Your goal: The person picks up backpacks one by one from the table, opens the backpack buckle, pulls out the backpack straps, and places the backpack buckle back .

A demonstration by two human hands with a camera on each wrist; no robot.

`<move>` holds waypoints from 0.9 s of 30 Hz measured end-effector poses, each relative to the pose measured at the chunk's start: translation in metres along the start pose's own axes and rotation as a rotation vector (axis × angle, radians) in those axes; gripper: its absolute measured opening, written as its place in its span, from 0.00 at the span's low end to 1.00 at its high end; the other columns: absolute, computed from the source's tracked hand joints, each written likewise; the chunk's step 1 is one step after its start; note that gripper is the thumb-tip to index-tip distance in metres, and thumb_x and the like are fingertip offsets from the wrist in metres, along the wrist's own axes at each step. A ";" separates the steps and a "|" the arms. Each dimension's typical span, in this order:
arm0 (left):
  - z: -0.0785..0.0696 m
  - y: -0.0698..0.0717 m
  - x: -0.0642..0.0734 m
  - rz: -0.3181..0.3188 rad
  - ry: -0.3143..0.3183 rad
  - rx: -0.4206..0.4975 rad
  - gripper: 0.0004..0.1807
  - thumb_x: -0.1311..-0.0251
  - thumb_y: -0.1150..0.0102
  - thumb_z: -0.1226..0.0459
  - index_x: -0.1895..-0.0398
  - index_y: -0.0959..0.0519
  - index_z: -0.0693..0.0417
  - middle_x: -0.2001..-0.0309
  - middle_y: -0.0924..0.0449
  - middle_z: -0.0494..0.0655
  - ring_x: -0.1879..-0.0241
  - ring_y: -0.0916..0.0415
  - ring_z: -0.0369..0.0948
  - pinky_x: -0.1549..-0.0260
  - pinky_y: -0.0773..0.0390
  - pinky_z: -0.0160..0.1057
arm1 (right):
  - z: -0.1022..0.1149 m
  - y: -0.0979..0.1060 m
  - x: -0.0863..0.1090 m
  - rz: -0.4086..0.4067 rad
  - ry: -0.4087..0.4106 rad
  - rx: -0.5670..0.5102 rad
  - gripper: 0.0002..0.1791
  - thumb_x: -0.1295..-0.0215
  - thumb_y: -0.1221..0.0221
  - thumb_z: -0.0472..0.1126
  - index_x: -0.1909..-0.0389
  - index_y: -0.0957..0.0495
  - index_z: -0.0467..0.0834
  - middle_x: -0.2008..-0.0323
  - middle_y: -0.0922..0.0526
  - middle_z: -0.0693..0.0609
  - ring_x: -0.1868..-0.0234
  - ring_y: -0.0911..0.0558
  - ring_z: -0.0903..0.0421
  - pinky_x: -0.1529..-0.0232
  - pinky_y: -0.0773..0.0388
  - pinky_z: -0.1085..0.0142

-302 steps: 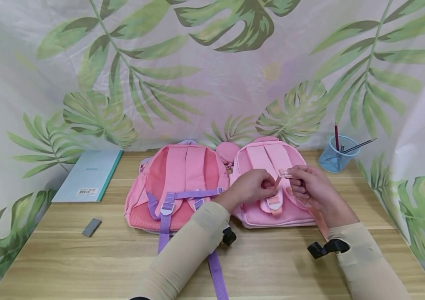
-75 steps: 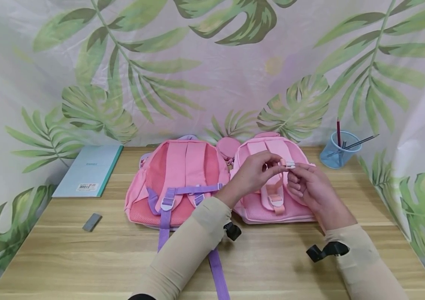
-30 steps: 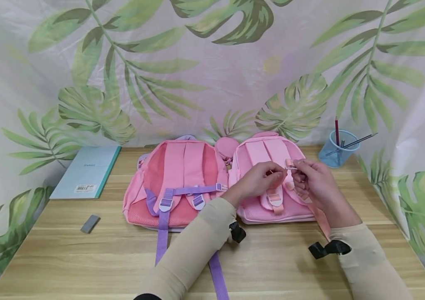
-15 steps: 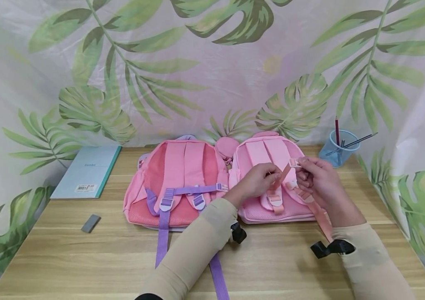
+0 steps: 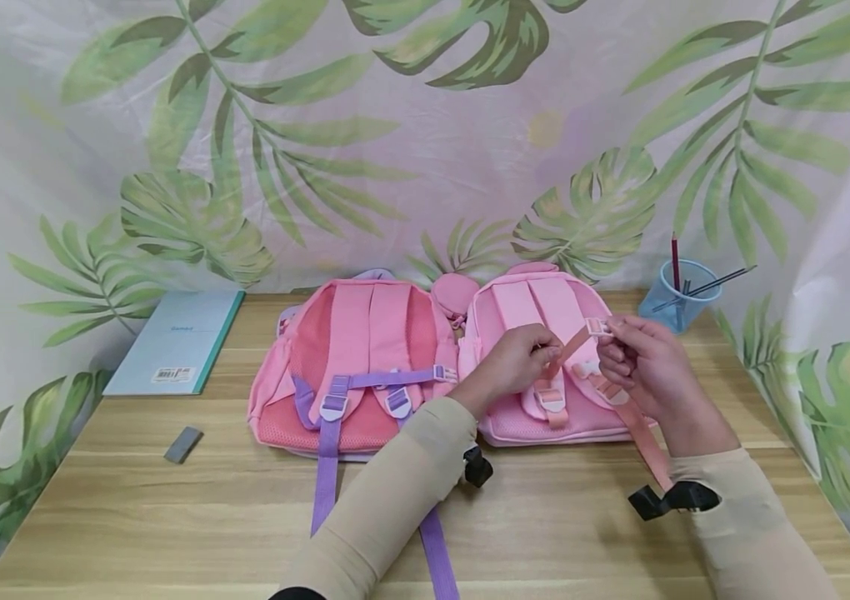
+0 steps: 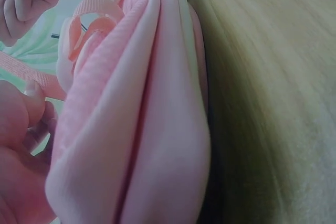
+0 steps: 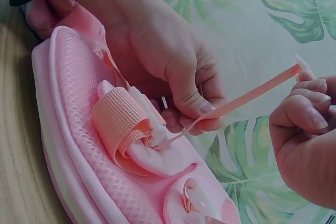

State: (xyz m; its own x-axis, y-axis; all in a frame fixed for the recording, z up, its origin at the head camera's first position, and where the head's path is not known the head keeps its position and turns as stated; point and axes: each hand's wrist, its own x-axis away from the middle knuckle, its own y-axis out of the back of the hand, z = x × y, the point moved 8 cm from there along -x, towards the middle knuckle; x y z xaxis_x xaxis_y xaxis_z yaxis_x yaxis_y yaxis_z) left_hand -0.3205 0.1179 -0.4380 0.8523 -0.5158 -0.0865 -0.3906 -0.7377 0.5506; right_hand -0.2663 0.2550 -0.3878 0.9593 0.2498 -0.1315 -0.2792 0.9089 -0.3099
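Observation:
In the head view, a light pink backpack (image 5: 506, 427) lies with its straps up. My left hand (image 5: 515, 360) pinches an orange webbing strap (image 5: 572, 345) just above it. My right hand (image 5: 648, 367) grips a small pale buckle (image 5: 596, 327) at the strap's other end. Between the two hands the strap runs taut and slanting. The right wrist view shows my left hand's thumb and finger (image 7: 194, 103) on the strap, while curled right fingers partly hide the buckle. A white strap adjuster (image 5: 551, 401) sits below my left hand.
A second, coral-pink backpack (image 5: 350, 333) with purple straps (image 5: 327, 467) lies at left. Around them are a blue notebook (image 5: 177, 342), a grey eraser (image 5: 183, 445) and a blue mesh cup (image 5: 678, 304) with pencils. A patterned cloth hangs behind the wooden table (image 5: 170, 533).
Both hands were close together at the buckle earlier. My right hand has since moved right with the buckle, and the strap has stretched out between the hands. The backpacks stay where they were.

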 end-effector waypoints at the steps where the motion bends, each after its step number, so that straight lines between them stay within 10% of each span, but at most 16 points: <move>1: 0.000 0.000 0.000 -0.004 -0.005 -0.004 0.08 0.22 0.41 0.68 0.58 0.13 0.61 0.60 0.15 0.51 0.61 0.24 0.34 0.58 0.24 0.27 | 0.000 0.000 0.000 -0.002 -0.001 0.000 0.22 0.11 0.57 0.40 0.67 0.21 0.41 0.78 0.32 0.55 0.79 0.49 0.51 0.75 0.56 0.60; 15: 0.007 -0.006 0.002 0.045 0.050 0.095 0.08 0.21 0.40 0.62 0.51 0.15 0.55 0.60 0.17 0.45 0.65 0.26 0.32 0.63 0.23 0.28 | 0.004 0.011 0.002 -0.024 -0.002 -0.006 0.25 0.10 0.60 0.38 0.69 0.21 0.42 0.78 0.41 0.50 0.78 0.52 0.51 0.77 0.61 0.60; 27: 0.008 -0.011 0.002 0.112 0.028 0.069 0.09 0.30 0.30 0.67 0.50 0.16 0.58 0.59 0.17 0.46 0.61 0.25 0.32 0.56 0.24 0.26 | 0.004 0.062 0.016 -0.223 -0.149 0.180 0.19 0.13 0.51 0.42 0.68 0.20 0.45 0.78 0.30 0.55 0.79 0.40 0.53 0.76 0.50 0.61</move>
State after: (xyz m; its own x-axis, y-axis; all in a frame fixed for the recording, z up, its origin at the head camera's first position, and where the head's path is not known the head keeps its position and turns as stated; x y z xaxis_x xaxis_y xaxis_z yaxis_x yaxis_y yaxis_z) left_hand -0.3170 0.1218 -0.4509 0.8110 -0.5850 -0.0035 -0.5062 -0.7047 0.4972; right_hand -0.2676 0.3165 -0.4049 0.9953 0.0720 0.0646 -0.0622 0.9878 -0.1426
